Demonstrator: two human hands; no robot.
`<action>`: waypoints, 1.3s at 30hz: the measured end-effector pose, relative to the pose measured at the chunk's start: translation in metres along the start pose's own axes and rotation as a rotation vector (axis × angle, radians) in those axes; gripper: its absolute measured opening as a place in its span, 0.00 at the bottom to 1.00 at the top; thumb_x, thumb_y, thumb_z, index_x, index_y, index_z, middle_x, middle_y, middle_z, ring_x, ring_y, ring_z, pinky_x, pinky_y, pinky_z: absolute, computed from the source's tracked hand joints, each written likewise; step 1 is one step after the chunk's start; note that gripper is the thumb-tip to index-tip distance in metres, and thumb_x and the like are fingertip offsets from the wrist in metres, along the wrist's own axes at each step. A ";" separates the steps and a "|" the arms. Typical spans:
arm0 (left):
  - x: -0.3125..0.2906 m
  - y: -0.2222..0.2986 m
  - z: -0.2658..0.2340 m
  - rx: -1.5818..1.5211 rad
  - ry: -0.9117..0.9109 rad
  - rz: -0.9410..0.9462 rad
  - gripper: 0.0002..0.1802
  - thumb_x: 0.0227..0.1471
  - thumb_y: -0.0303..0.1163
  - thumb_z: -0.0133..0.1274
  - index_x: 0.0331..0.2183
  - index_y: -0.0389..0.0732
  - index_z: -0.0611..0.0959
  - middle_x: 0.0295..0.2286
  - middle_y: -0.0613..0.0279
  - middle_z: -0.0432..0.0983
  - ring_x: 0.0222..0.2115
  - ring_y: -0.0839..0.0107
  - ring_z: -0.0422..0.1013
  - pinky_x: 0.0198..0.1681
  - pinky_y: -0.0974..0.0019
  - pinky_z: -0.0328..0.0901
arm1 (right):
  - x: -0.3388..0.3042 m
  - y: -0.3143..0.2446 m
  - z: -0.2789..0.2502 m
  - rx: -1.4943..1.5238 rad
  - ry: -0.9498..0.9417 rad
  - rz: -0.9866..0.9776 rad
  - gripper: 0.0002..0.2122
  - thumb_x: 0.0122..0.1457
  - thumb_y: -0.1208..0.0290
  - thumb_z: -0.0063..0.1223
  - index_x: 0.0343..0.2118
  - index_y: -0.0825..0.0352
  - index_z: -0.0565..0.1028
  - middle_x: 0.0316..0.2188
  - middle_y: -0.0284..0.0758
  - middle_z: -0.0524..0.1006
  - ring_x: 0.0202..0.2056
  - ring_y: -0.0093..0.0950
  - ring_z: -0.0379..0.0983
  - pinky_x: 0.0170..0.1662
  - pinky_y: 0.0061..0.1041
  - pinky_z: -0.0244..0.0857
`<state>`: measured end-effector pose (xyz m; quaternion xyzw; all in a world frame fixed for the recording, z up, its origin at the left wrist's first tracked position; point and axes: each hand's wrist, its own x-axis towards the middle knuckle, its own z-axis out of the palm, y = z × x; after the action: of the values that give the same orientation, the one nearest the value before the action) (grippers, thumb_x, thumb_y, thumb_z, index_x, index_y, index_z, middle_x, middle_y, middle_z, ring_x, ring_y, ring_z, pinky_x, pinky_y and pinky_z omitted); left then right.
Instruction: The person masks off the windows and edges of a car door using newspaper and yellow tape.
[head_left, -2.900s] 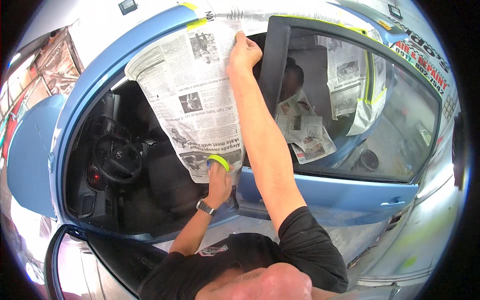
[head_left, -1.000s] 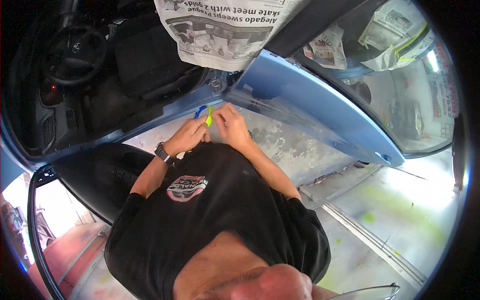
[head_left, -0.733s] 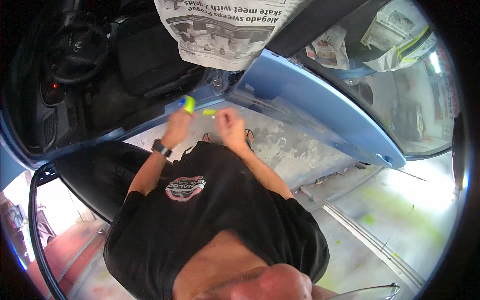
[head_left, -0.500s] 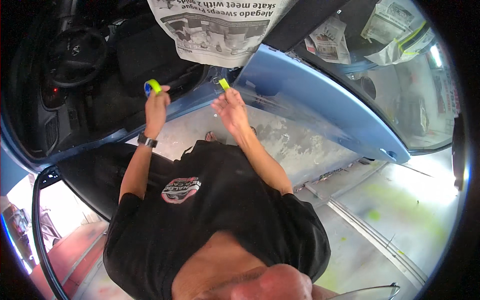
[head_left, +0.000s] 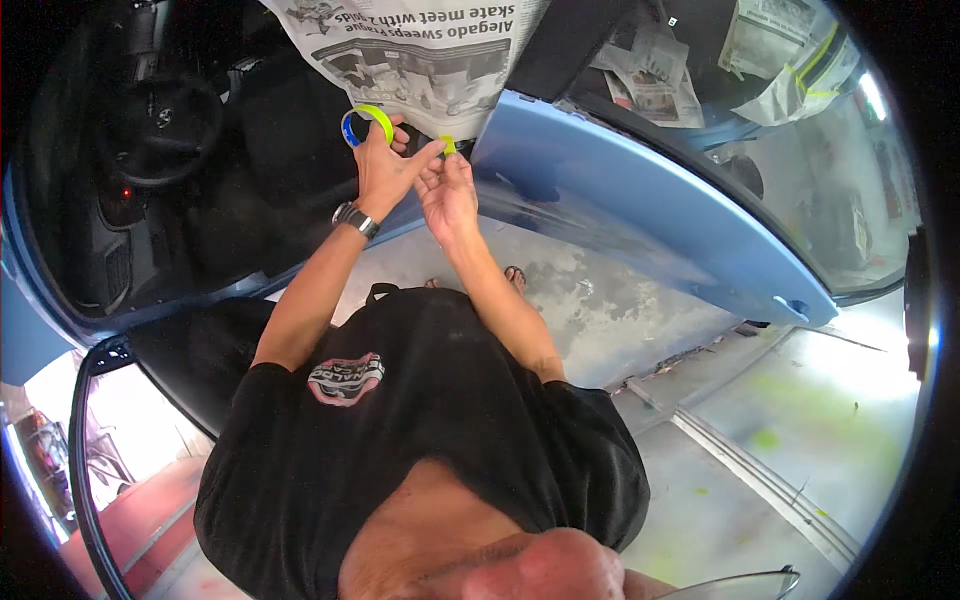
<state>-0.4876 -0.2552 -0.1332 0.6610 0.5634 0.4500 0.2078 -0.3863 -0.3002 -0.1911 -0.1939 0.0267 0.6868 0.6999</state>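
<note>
My left hand [head_left: 384, 172], with a watch [head_left: 357, 218] on its wrist, grips a roll of yellow-green tape [head_left: 378, 113] with a blue inner ring. Its thumb stretches right toward a short strip of the same tape [head_left: 448, 146]. Pinched at that strip, my right hand [head_left: 448, 197] is close beside the left. The strip lies at the lower edge of a newspaper sheet [head_left: 425, 75], which hangs just beyond both hands. Whether the strip sticks to the paper cannot be made out.
An opened light-blue car door [head_left: 640, 190] stands to the right. On the left lies the dark car interior with its steering wheel [head_left: 165, 118]. More newspaper [head_left: 655, 80] shows by the window at the upper right. Below is a worn concrete floor [head_left: 590, 280].
My left hand has moved right and farther away with the tape roll, coming next to the right hand. The right hand has shifted slightly with the strip, up to the newspaper's lower edge.
</note>
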 end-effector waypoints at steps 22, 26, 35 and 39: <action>-0.008 -0.026 0.039 0.158 0.049 0.021 0.57 0.32 0.59 0.75 0.55 0.32 0.71 0.29 0.68 0.71 0.31 0.69 0.70 0.47 0.58 0.56 | -0.051 -0.054 -0.041 -0.575 0.083 0.370 0.22 0.72 0.64 0.45 0.62 0.74 0.63 0.42 0.43 0.80 0.43 0.36 0.80 0.51 0.36 0.75; -0.027 -0.036 0.048 0.181 0.051 -0.038 0.59 0.35 0.53 0.76 0.60 0.31 0.65 0.32 0.64 0.74 0.32 0.68 0.73 0.45 0.57 0.60 | -0.064 -0.070 -0.035 -0.777 0.048 0.367 0.18 0.71 0.64 0.48 0.55 0.73 0.70 0.36 0.39 0.82 0.38 0.31 0.81 0.47 0.32 0.76; -0.137 -0.060 0.037 -0.434 -0.448 -0.419 0.19 0.64 0.41 0.56 0.45 0.33 0.80 0.32 0.65 0.79 0.32 0.76 0.74 0.37 0.68 0.69 | -0.067 -0.082 -0.052 -1.405 -0.342 0.094 0.12 0.70 0.66 0.52 0.41 0.73 0.78 0.31 0.35 0.82 0.35 0.23 0.78 0.41 0.26 0.74; -0.160 -0.046 0.027 -0.654 -0.589 -0.574 0.26 0.71 0.48 0.43 0.46 0.33 0.81 0.36 0.63 0.80 0.36 0.75 0.75 0.42 0.68 0.69 | -0.073 -0.084 -0.041 -1.456 -0.369 0.182 0.11 0.68 0.69 0.52 0.38 0.74 0.79 0.29 0.34 0.82 0.34 0.22 0.78 0.39 0.26 0.73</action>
<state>-0.4844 -0.3853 -0.2403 0.4791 0.4698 0.3223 0.6677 -0.2994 -0.3802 -0.1868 -0.4860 -0.5355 0.6073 0.3289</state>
